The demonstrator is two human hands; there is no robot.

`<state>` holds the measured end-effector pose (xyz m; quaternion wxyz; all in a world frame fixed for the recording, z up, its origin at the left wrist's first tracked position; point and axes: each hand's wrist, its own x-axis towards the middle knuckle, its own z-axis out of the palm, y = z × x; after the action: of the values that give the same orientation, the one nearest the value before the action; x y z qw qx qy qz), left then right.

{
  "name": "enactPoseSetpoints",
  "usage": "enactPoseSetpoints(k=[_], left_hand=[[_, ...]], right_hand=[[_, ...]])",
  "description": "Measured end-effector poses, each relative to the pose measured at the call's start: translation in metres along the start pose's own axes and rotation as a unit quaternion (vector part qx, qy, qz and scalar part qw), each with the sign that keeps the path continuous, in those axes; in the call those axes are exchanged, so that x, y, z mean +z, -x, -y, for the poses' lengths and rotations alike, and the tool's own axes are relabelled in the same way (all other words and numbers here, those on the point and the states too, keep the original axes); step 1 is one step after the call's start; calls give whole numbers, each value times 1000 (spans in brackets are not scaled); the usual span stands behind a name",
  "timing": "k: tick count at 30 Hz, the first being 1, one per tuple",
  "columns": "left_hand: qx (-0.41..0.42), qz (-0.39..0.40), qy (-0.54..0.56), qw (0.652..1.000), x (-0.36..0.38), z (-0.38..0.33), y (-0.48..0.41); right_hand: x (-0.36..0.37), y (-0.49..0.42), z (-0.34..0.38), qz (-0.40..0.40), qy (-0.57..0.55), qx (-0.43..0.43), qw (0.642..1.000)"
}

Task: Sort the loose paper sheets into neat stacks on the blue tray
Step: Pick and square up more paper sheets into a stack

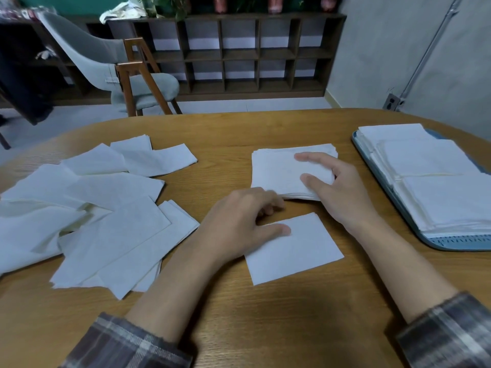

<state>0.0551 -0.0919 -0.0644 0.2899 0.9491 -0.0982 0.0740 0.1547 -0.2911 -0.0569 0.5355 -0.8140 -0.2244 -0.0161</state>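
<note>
Sheets (101,213): left part of the table (239,328). A loose, overlapping heap with corners at all angles, some crumpled at the far left. This is the unsorted stock, lying within the left hand's reach.
Left hand (239,219): near centre, just right of the heap. The thumb lies on the single sheet's far-left part and the fingers curl by its far edge. It appears to pinch that corner, probably to carry the sheet to the stack.
Single sheet (300,251): near centre, flat on the table and slightly skewed. It lies just on the near side of the stack, apart from the heap, and is the one piece in hand.
Stack (276,168): centre, on the bare table and not on the tray. It is a squared pile of many sheets, judged a staging pile kept close to both hands before transfer.
Right hand (334,181): rests on the stack's right half, index and thumb stretched flat over the top, gripping nothing that shows. The other fingers are hidden at the right edge. It is likely steadying the pile so the edges stay aligned.
Tray (451,243): right edge of the table, well apart from the heap and partly out of frame. Its blue rim shows at the left and near sides.
Tray stacks (430,160): several neat piles set from far to near, nearly covering the tray.
Progress: judged well along, with the heap yet to be sorted.
</note>
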Motion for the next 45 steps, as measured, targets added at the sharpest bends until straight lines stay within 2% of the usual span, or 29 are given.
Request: enactPoseSetpoints(k=[2, 8, 11, 14, 19, 21, 25, 29, 38, 42, 43, 45], left_hand=[[-9, 30, 9, 999, 0, 1, 0], [-25, 38, 57, 997, -2, -2, 0], [-12, -7, 97, 995, -7, -7, 1], [-35, -64, 161, 984, -16, -9, 1], [-73, -146, 198, 967, -22, -4, -1], [-85, -173, 196, 961, -23, -3, -1], [-105, -223, 193, 950, -23, -2, -1], [-142, -250, 224, 931, -23, 1, -2], [-171, -251, 253, 919, -19, 2, -4], [-162, -254, 202, 932, -15, 1, -3], [-161, -246, 180, 939, -14, 0, -3], [-168, -203, 194, 945, -15, -2, -2]], right_hand=[[0, 0, 0, 1, 7, -5, 1000], [0, 0, -3, -9, 19, 9, 1000], [1, -1, 0, -9, 8, 16, 1000], [0, 1, 8, 15, -68, 41, 997], [2, 8, 16, 118, -179, 53, 975], [5, 10, 17, 142, -160, 31, 976], [7, 8, 12, 106, -94, 0, 990], [5, 7, 11, 108, -129, 12, 986], [8, 11, 16, 126, -99, 6, 987], [9, 9, 13, 93, -92, 2, 991], [9, 8, 13, 78, -102, 5, 992], [7, 5, 12, 59, -192, 27, 979]])
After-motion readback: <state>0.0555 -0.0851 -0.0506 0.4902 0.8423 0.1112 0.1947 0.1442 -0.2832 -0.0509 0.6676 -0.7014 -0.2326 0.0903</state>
